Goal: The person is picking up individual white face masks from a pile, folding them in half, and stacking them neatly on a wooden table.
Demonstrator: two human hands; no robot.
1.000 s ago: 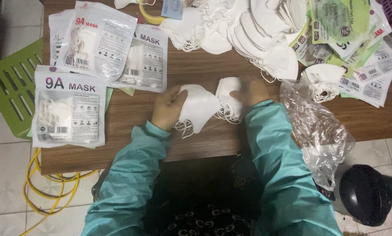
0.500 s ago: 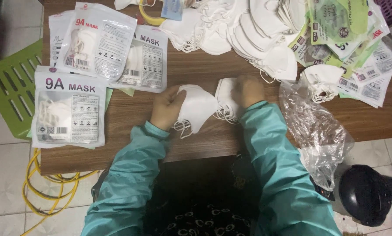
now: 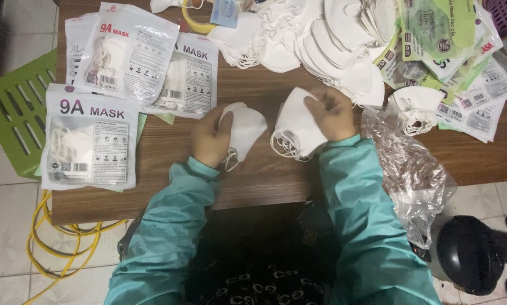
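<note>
My left hand [image 3: 209, 139] grips a white folded face mask [image 3: 247, 131] on the brown wooden table [image 3: 253, 175], its ear loops hanging near my wrist. My right hand [image 3: 332, 113] holds a small stack of white masks [image 3: 294, 125] a little to the right, loops dangling at the lower left. The two bundles are apart, with bare table between them. Both arms wear teal sleeves.
Sealed mask packs [image 3: 90, 138] lie at the left. A heap of loose white masks [image 3: 327, 39] and green-printed empty packets [image 3: 451, 51] fill the back right. A crumpled clear plastic bag [image 3: 414, 169] hangs off the table's right front. A green crate [image 3: 11, 113] and yellow cable [image 3: 56, 248] are on the floor at left.
My hands have drawn apart: the masks that were held together are now split, one in the left hand and a small stack in the right, which has moved right and up.
</note>
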